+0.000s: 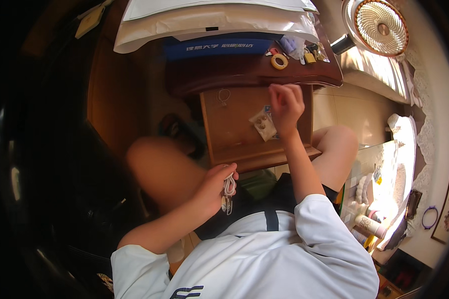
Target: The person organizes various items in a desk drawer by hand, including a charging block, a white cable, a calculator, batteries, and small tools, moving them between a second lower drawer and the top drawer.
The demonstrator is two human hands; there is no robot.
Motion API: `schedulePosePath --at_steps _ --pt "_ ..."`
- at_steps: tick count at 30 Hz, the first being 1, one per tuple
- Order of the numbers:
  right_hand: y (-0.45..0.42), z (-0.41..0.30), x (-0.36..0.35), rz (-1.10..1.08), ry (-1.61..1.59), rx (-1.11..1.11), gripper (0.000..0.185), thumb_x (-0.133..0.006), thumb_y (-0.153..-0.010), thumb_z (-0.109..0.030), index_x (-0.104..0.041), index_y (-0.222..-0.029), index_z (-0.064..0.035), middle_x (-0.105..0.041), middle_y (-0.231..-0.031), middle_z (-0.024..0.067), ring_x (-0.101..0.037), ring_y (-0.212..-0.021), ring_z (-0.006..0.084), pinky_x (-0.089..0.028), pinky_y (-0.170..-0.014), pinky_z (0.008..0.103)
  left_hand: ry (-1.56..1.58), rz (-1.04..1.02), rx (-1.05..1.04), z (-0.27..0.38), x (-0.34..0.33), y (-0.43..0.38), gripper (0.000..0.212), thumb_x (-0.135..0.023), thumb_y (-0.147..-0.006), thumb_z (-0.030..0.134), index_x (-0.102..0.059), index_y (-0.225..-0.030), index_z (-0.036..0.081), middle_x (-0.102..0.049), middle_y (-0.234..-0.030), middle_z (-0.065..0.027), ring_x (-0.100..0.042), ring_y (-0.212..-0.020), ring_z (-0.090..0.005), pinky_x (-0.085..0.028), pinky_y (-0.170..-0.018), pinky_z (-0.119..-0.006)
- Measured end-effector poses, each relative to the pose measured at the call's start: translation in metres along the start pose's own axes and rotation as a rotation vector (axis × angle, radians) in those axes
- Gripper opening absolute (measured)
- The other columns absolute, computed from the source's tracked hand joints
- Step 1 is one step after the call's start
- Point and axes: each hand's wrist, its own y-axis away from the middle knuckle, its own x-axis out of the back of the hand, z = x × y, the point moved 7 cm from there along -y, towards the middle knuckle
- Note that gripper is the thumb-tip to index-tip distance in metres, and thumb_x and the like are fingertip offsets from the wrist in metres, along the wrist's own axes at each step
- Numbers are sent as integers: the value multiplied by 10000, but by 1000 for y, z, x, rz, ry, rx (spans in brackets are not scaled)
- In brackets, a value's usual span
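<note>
My left hand (214, 188) is closed around a bundled white cord (229, 184), with small metal pieces (226, 205) hanging below it. It is just in front of the near edge of an open wooden drawer (232, 130). Over the drawer's right side is my right hand (287, 106), fingers curled and somewhat blurred; I cannot tell whether anything is between them. Beneath it, a small clear plastic bag (263, 127) with several round pieces inside rests on the drawer bottom. A thin white loop (223, 97) lies towards the drawer's far left.
On the dark red desk (217, 74) are a yellow tape roll (279, 61), a brass padlock (309, 56), keys (314, 48) and a blue printed item (217, 48). White packages (217, 22) stand behind. A fan (381, 28) and a glass-topped table (370, 160) are at right.
</note>
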Motion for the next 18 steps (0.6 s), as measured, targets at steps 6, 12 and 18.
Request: schedulePosePath --at_steps 6,12,18 --pt "142 55 -120 -1238 78 -81 177 -672 -670 -135 -664 -834 -70 -625 -835 131 -610 -766 305 -481 -669 399 -10 -28 25 -9 -1 -1 160 -583 -878 211 -510 -801 91 -527 -704 -19 -438 -515 -103 -334 -462 -250" --pt "170 44 -131 -1259 196 315 175 -589 -725 -139 -638 -804 9 -628 -924 180 -608 -881 331 -497 -760 401 -15 -31 9 -8 4 -3 172 -591 -873 227 -504 -797 99 -521 -687 -12 -428 -494 -93 -330 -455 -244" --pt "183 61 -126 -1142 358 244 141 -574 -702 -104 -671 -786 -45 -628 -845 163 -608 -821 338 -490 -735 407 -19 -4 41 -12 -1 -5 175 -596 -867 256 -497 -837 114 -515 -687 3 -444 -504 -81 -340 -468 -228"
